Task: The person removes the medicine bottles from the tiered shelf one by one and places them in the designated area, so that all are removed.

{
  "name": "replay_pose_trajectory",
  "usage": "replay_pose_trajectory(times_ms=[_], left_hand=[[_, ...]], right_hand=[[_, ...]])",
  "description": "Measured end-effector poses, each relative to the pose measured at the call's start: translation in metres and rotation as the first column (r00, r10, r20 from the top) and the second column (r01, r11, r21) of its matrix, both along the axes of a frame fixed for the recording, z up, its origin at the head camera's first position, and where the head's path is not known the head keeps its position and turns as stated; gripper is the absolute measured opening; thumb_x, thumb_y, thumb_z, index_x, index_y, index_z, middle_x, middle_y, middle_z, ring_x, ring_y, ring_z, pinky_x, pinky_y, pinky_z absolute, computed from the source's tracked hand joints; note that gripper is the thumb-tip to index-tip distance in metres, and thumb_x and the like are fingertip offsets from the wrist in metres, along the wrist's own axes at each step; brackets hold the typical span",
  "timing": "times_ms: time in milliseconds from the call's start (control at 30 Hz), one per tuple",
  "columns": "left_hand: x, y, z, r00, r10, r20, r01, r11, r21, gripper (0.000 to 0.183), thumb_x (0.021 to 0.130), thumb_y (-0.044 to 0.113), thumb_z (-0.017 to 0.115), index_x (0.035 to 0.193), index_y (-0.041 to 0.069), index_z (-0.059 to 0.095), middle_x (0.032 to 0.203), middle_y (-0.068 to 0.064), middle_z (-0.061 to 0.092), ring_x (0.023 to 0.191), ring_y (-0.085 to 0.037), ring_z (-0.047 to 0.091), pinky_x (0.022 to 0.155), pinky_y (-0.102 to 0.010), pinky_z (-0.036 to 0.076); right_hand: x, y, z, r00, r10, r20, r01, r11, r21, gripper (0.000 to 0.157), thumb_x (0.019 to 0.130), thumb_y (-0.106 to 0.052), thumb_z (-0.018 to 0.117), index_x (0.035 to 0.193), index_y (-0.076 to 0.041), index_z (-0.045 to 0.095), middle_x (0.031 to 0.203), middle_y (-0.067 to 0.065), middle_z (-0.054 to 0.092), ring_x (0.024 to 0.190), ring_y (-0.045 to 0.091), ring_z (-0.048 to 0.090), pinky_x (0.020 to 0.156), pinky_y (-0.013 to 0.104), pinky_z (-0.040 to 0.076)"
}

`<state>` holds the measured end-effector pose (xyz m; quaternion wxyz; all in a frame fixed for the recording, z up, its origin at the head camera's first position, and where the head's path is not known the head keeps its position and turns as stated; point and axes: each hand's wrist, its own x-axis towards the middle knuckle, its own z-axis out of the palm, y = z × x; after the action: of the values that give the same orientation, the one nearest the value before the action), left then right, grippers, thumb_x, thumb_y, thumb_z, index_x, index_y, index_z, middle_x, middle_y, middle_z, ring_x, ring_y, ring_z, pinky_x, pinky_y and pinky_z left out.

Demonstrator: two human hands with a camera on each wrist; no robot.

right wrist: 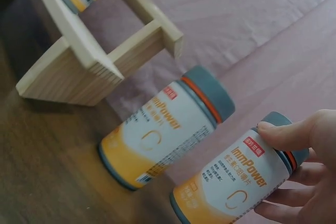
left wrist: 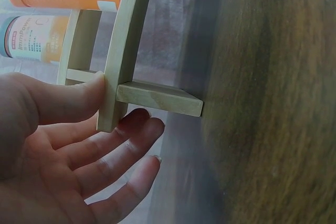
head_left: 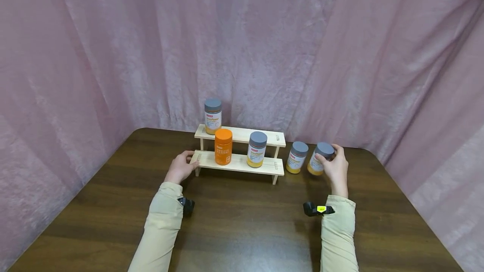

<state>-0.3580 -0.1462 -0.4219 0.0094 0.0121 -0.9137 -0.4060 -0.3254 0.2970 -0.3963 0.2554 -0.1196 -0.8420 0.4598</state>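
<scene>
My left hand point(head_left: 182, 166) pinches the left end of the lower step of a pale two-step wooden shelf point(head_left: 238, 163). In the left wrist view its thumb presses the board's top while the fingers curl beneath. My right hand point(head_left: 335, 167) grips a grey-lidded supplement bottle point(right wrist: 236, 174) near its lid, thumb on one side and fingers around the other. A second grey-lidded bottle point(head_left: 297, 157) stands just left of it, beside the shelf. On the lower step are an orange bottle point(head_left: 223, 148) and a grey-lidded bottle point(head_left: 257, 150); another grey-lidded bottle point(head_left: 213, 117) stands on the upper step's left end.
The shelf and bottles are near the back of a dark brown wooden table point(head_left: 242, 226). Close behind the table's far edge hangs a pink curtain point(head_left: 264, 53). Both forearms reach in from the front, each with a black wrist camera point(head_left: 188, 207).
</scene>
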Motion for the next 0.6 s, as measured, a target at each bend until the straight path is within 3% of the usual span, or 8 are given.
replay_pose_trajectory(times_ms=[333, 600], left_hand=[[0.001, 0.001, 0.004, 1.0, -0.004, 0.009, 0.004, 1.0, 0.0, 0.051, 0.095, 0.016, 0.059, 0.139, -0.004, 0.045, 0.129, -0.03, 0.056, 0.117, -0.04, 0.056, 0.097, -0.049, 0.045], [0.0, 0.0, 0.003, 1.0, 0.0, 0.023, 0.0, 1.0, -0.006, 0.051, 0.095, 0.016, 0.059, 0.14, -0.003, 0.044, 0.13, -0.03, 0.056, 0.117, -0.04, 0.055, 0.097, -0.049, 0.045]], right_hand=[[-0.006, 0.003, -0.013, 0.998, -0.006, 0.059, 0.006, 1.0, -0.002, 0.063, 0.086, -0.009, 0.07, 0.138, 0.004, 0.038, 0.136, 0.033, 0.05, 0.119, 0.042, 0.051, 0.1, 0.051, 0.041], [-0.008, 0.005, -0.018, 0.998, 0.003, 0.061, -0.003, 1.0, 0.002, 0.063, 0.086, -0.008, 0.069, 0.139, 0.004, 0.038, 0.134, 0.034, 0.05, 0.117, 0.043, 0.051, 0.1, 0.051, 0.04]])
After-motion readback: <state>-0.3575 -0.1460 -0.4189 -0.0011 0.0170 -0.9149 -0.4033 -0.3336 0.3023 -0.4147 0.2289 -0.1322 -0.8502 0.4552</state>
